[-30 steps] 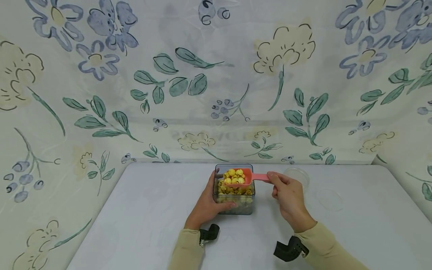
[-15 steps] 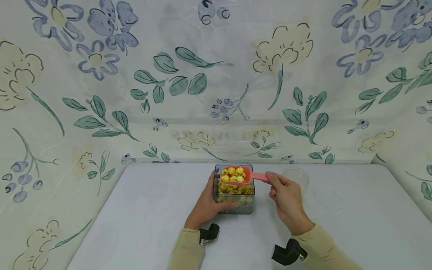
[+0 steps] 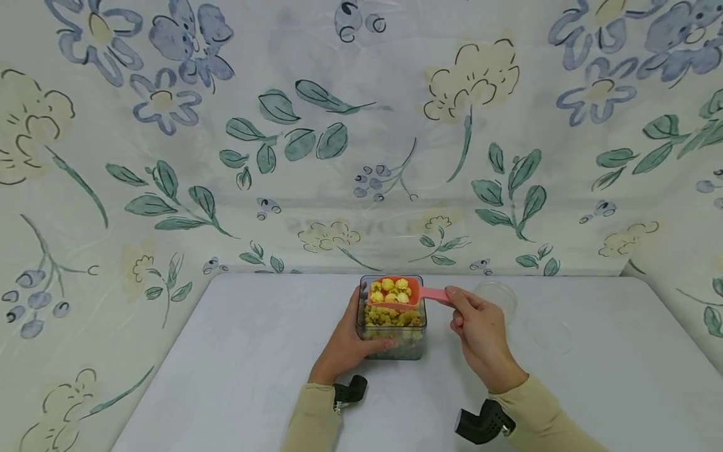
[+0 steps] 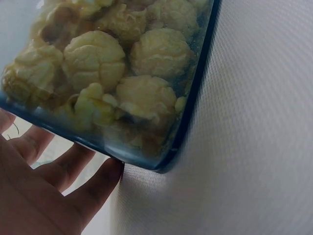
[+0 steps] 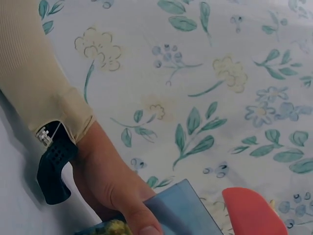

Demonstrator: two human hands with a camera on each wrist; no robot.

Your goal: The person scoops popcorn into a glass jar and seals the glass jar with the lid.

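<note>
A clear, dark-rimmed square container (image 3: 395,345) of yellow popcorn (image 3: 390,317) stands on the table. My left hand (image 3: 344,345) holds it from the left, thumb across the front and fingers round the side. In the left wrist view the fingertips (image 4: 105,178) touch the edge of the container (image 4: 164,164). Above the container's opening is a coral-red scoop (image 3: 416,295) heaped with popcorn (image 3: 390,290). My right hand (image 3: 482,333) pinches the scoop's handle between thumb and forefinger. The right wrist view shows the left hand (image 5: 115,178) and part of the scoop (image 5: 254,213).
Behind the right hand stands a clear round tub (image 3: 499,295), partly hidden. A thin transparent round lid (image 3: 550,334) lies to its right on the white table (image 3: 243,364). A floral cloth (image 3: 361,188) hangs along the table's back edge.
The right hand has shifted the loaded scoop slightly left and up over the container, then kept it almost still. The left hand and container have stayed in place.
</note>
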